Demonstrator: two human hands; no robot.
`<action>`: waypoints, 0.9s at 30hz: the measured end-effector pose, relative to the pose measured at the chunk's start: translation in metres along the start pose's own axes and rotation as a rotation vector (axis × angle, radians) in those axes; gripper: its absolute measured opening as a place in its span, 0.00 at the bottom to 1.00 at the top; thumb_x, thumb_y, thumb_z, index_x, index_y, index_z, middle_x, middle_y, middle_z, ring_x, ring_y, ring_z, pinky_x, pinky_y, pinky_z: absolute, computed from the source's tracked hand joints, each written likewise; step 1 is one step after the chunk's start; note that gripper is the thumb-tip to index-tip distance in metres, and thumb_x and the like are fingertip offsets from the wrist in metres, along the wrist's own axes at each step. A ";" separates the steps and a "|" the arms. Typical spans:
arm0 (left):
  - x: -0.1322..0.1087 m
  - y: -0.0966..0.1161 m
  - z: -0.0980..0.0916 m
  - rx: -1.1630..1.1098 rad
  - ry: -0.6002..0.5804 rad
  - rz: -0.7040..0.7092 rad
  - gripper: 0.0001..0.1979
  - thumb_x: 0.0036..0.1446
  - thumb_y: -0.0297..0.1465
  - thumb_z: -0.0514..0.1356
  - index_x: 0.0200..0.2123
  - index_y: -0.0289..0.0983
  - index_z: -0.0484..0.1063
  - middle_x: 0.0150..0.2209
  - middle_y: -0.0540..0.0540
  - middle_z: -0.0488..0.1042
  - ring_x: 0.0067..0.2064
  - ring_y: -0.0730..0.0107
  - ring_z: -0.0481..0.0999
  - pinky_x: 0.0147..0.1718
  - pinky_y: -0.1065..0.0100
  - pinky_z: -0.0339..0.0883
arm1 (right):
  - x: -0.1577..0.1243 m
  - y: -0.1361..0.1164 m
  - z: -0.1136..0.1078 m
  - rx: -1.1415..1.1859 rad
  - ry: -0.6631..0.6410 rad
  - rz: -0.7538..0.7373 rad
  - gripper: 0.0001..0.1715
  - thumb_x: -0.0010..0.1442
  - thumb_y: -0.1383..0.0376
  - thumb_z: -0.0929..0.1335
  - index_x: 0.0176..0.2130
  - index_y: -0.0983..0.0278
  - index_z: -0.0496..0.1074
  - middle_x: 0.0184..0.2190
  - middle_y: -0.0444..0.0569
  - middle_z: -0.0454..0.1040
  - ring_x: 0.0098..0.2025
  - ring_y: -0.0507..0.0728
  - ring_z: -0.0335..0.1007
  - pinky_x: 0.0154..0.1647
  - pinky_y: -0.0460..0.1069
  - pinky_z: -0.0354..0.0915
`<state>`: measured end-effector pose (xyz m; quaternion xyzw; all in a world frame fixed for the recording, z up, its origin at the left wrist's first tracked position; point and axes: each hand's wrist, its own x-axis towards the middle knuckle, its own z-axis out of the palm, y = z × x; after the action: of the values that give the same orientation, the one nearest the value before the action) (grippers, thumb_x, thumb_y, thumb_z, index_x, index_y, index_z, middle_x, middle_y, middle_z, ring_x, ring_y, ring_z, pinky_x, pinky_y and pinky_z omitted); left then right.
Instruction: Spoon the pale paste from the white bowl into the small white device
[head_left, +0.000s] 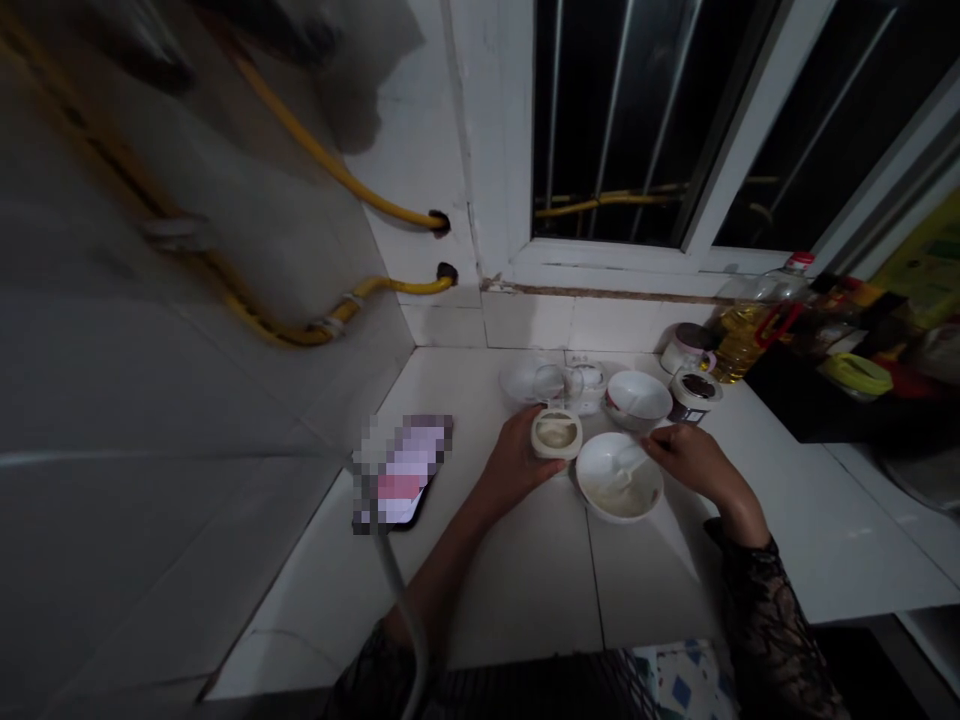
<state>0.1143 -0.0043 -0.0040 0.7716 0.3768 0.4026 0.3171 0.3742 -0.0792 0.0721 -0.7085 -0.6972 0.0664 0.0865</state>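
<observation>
My left hand (pixel 517 455) is wrapped round a small round white container (pixel 556 435) with a pale filling, held on the white tiled counter (pixel 540 580). To its right stands a white bowl (pixel 619 478) holding a pale mixture. My right hand (pixel 694 460) rests at that bowl's right rim, fingers pinched on what looks like a white spoon (pixel 628 462) that dips into the bowl. A second white bowl (pixel 637 398) sits just behind, with a spoon in it.
A phone (pixel 405 470) lies at the left on the counter, a cable running toward me. Behind the bowls are a clear bowl (pixel 531 381), small white cups (pixel 589 380), two jars (pixel 694 392), an oil bottle (pixel 757 320). A dark stove (pixel 810 400) lies right; yellow hoses (pixel 337 170) cross the wall.
</observation>
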 end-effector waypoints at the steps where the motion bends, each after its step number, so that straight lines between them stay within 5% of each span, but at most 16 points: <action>1: 0.000 0.000 0.000 0.002 0.000 -0.002 0.36 0.47 0.36 0.69 0.58 0.39 0.61 0.60 0.39 0.66 0.62 0.51 0.65 0.60 0.51 0.59 | 0.000 -0.004 0.002 0.024 -0.025 -0.021 0.25 0.62 0.55 0.58 0.19 0.62 0.63 0.17 0.47 0.67 0.21 0.52 0.59 0.25 0.48 0.47; 7: -0.001 0.000 0.001 -0.003 0.004 0.000 0.36 0.48 0.37 0.68 0.59 0.40 0.60 0.60 0.39 0.65 0.63 0.52 0.64 0.61 0.51 0.59 | 0.001 -0.026 0.015 0.193 -0.031 -0.109 0.25 0.61 0.53 0.58 0.18 0.61 0.55 0.15 0.43 0.57 0.20 0.50 0.51 0.24 0.47 0.44; 14: 0.000 0.002 -0.001 0.004 0.006 0.005 0.35 0.47 0.37 0.68 0.58 0.40 0.61 0.60 0.40 0.66 0.62 0.52 0.65 0.60 0.52 0.59 | 0.004 -0.020 0.022 0.394 -0.028 -0.058 0.28 0.59 0.47 0.58 0.17 0.60 0.49 0.16 0.40 0.47 0.20 0.49 0.43 0.22 0.47 0.41; 27: -0.001 0.000 -0.001 0.025 0.004 0.011 0.36 0.47 0.36 0.69 0.59 0.40 0.60 0.60 0.39 0.66 0.62 0.51 0.65 0.60 0.50 0.60 | 0.008 -0.002 0.017 0.673 0.030 0.021 0.31 0.55 0.43 0.63 0.15 0.61 0.55 0.13 0.38 0.50 0.18 0.47 0.43 0.19 0.45 0.43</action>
<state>0.1133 -0.0049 -0.0038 0.7768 0.3783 0.4009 0.3044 0.3689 -0.0709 0.0560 -0.6481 -0.6276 0.2833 0.3253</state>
